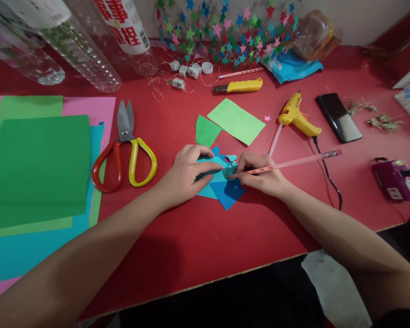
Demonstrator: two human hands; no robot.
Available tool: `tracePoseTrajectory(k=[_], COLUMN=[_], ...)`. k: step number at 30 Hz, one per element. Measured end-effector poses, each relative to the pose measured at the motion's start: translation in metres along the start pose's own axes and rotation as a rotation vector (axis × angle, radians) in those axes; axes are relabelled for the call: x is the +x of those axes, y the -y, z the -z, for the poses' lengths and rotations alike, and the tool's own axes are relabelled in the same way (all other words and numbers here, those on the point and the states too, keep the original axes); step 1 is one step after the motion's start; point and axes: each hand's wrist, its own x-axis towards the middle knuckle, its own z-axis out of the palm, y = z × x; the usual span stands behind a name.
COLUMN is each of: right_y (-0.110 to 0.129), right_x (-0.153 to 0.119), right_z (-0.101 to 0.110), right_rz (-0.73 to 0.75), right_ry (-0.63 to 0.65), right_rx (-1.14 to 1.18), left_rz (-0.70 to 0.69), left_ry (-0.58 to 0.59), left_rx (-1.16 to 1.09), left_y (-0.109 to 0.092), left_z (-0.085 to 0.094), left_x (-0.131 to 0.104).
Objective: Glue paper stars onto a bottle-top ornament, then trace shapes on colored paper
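Observation:
My right hand (259, 173) is closed round a pink patterned pencil (294, 161), its tip down on light blue paper (207, 189). The pencil's eraser end points to the right. My left hand (187, 175) lies on the same paper with its fingers stretched apart, pressing it to the red table. A darker blue piece of paper (228, 196) lies at the near side, partly under the light blue one. Small blue cut bits show between my hands. Just beyond them lie a light green sheet (237, 120) and a green piece (207, 130).
Scissors (125, 136) and stacked coloured paper (37, 168) lie on the left. Behind are a yellow cutter (244, 85), plastic bottles (85, 59) and a star-covered bag (225, 34). To the right are a glue gun (299, 116), a phone (338, 117) and a purple power adapter (398, 180).

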Motion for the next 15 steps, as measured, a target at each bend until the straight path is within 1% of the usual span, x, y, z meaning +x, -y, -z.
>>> tracePoseTrajectory(k=[4,11,15], right_y=[-0.0003,-0.002,-0.0028], right_x=[0.0003,0.0012,0.0019], right_z=[-0.0008,-0.0062,-0.0083], right_rz=[0.016,-0.008,-0.021], right_ry=[-0.003,-0.116,-0.148], right_rx=[-0.003,-0.016,0.017], left_rz=[-0.007,0.01,0.006], left_ry=[0.001,0.014,0.011], left_rx=[-0.001,0.014,0.02], left_y=[-0.0005,-0.0012,-0.0002], left_z=[0.0002,0.001,0.0003], left_x=[0.0003,0.0006,0.0003])
